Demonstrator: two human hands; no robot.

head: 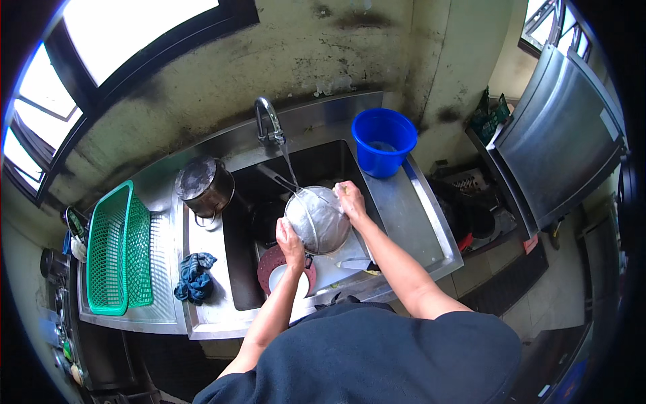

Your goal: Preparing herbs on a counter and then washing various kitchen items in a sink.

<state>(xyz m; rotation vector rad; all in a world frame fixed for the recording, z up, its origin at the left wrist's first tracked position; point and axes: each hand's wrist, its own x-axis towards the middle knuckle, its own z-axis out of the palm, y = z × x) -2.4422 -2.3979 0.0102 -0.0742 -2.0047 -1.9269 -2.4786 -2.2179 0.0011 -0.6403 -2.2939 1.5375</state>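
Note:
A round metal mesh strainer with a long handle is held over the sink, its rounded side up. Fingers of my left hand grip its lower left rim. On its upper right edge lies my right hand, with something pale and yellowish, perhaps a sponge or suds, under the fingers. Water runs from the chrome faucet near the strainer's handle. Below the strainer are a reddish perforated colander, a white bowl and a knife lying on a white board.
A blue bucket stands right of the sink. To the left are a dark metal pot, a crumpled blue cloth and a green plastic basket on the drainboard. A raised steel panel stands at far right.

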